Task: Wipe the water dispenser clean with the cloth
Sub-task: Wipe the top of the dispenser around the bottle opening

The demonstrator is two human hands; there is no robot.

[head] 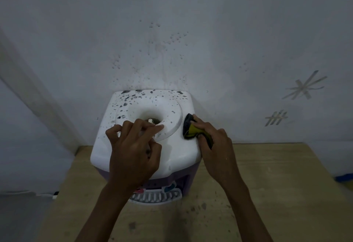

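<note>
- The white plastic tabletop water dispenser with a lilac front [172, 152] stands at the back edge of the pale wooden worktop [277, 175], close against the wall. Its top faces the camera, which puts the whole soiled surface within reach of both hands.
- The right hand [215, 146] grips a bunched yellow-and-dark cloth [191, 129], fingers curled round it. It presses the cloth onto the dispenser's top at the right edge, just beside the raised white ring of the bottle seat [175, 111]. Bunching likely gives a firm pad for scrubbing.
- The left hand [131, 146] rests on the front left of the top. Its fingers are bent and the fingertips [160, 126] touch the ring's front rim. It holds nothing, and probably steadies the light casing against the push of the wiping.
- Dark splatter spots [133, 96] cover the back and left of the top, while the near part looks mostly clean. My reading is that the wiping is partly done, with the far side left.
- The worktop is scuffed, with dark specks near its front edge.
- The grey-white wall [210, 31] behind carries the same dark specks above the dispenser, and strips of pale tape [303, 87] to the right.
- The room is dim. A lower grey floor [21, 215] shows past the worktop's left edge.
</note>
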